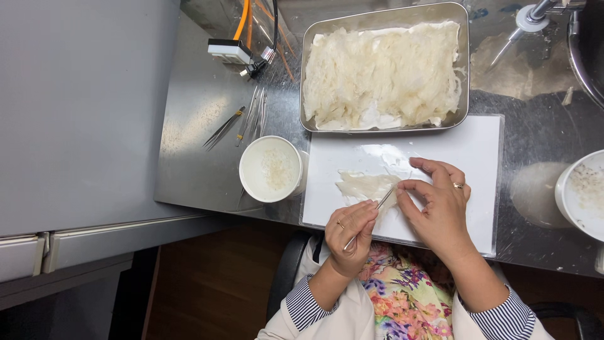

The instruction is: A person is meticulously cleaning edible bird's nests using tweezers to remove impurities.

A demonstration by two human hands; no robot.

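There is a single view, from a camera worn on the person's head, looking almost straight down onto a steel desk [201, 164]. It sits close enough that both forearms and the person's lap fill the near edge of the frame, with the left hand [350, 232] and right hand [440, 204] low in the middle. The white board [465, 151] lies just beyond them, near the centre, and the metal tray [385, 19] reaches the far edge. At left the view takes in a grey cabinet [75, 113] beside the desk; at right a white bowl [582, 195] is cut off by the frame.
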